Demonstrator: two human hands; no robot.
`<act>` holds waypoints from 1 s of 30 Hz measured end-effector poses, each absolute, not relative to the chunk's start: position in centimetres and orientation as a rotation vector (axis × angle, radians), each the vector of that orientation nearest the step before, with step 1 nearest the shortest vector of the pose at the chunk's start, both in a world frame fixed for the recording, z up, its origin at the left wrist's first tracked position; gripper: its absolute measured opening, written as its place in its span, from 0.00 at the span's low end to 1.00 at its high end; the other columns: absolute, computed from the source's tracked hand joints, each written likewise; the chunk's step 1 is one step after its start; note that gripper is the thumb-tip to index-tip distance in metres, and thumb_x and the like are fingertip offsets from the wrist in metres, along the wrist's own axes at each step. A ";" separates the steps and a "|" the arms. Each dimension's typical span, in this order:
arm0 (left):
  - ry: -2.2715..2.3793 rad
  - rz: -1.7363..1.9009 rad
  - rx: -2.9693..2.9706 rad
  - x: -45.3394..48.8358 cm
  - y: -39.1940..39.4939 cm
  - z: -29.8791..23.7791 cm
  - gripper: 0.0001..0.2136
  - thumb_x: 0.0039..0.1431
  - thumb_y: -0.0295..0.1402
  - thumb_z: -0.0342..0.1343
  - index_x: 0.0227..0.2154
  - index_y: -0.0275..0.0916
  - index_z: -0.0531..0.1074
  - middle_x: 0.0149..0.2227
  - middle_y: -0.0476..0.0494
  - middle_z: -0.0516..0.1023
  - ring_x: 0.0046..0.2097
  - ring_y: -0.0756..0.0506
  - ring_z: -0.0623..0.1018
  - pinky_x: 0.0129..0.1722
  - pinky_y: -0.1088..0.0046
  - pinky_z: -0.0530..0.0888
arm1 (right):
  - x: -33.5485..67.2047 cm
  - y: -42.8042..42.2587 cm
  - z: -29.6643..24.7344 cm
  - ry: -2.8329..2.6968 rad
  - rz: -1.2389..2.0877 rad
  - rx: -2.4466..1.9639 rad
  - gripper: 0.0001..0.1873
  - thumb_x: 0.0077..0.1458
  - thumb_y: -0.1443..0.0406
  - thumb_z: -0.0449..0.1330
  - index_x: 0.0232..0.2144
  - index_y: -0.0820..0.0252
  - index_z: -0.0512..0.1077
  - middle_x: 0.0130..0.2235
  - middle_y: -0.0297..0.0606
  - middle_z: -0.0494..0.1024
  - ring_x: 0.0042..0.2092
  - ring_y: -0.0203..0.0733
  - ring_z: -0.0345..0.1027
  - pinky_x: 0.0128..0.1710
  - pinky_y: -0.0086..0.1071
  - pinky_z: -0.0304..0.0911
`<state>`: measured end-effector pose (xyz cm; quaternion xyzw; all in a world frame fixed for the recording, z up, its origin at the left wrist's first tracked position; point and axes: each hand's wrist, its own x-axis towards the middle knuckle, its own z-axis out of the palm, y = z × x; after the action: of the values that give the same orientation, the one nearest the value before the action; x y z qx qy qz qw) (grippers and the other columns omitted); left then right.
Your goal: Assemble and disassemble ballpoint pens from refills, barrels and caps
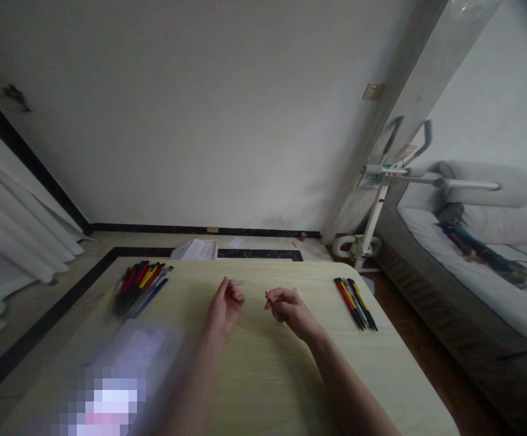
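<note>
Over the middle of the table, my left hand (228,303) is closed, with a thin, see-through, stick-like piece (236,283) pinched at its fingertips and pointing right. To its right, my right hand (285,306) pinches a small, dark, pen-like piece (269,300); its exact kind is too small to make out. A gap separates the two hands. On the left side of the table lies a heap of pens (143,284) in red, yellow, black, grey and blue. Several red, yellow and grey pens with black ends (356,304) lie side by side at the right.
The pale wooden table (263,375) has rounded corners. At its near left lies a clear plastic sheet or bag (154,348), beside a blurred bright patch. Beyond are a white wall (222,121), exercise equipment (374,212) and a grey sofa (485,254); a curtain (13,230) hangs left.
</note>
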<state>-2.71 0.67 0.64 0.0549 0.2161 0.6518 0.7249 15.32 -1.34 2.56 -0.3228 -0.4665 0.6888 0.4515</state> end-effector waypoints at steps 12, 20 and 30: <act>0.668 1.450 0.246 -2.1 0.5 0.5 0.06 0.46 0.29 0.60 0.26 0.33 0.69 0.22 0.49 0.72 0.23 0.54 0.70 0.23 0.79 0.67 | 16.0 -1.2 2.2 -0.919 1.467 -0.880 0.10 0.42 0.65 0.62 0.30 0.62 0.69 0.21 0.30 0.68 0.18 0.25 0.48 0.17 0.24 0.43; 0.816 1.417 0.425 -1.5 0.2 0.7 0.10 0.41 0.29 0.62 0.29 0.34 0.71 0.25 0.46 0.74 0.25 0.53 0.73 0.25 0.79 0.69 | 16.6 -1.0 2.1 -0.811 1.439 -0.898 0.12 0.43 0.61 0.63 0.30 0.62 0.69 0.16 0.26 0.60 0.18 0.27 0.50 0.17 0.24 0.45; 0.946 1.357 0.595 -0.9 -0.2 0.7 0.11 0.41 0.30 0.62 0.31 0.33 0.73 0.26 0.46 0.74 0.27 0.54 0.72 0.28 0.79 0.69 | 17.0 -1.0 2.2 -0.802 1.334 -0.866 0.13 0.46 0.58 0.60 0.30 0.59 0.63 0.30 0.35 0.74 0.21 0.31 0.64 0.19 0.25 0.57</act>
<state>-0.88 -0.18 0.72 0.2608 0.4144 0.5946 0.6378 16.98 -1.02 2.17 -0.3781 -0.3502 0.5822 0.6289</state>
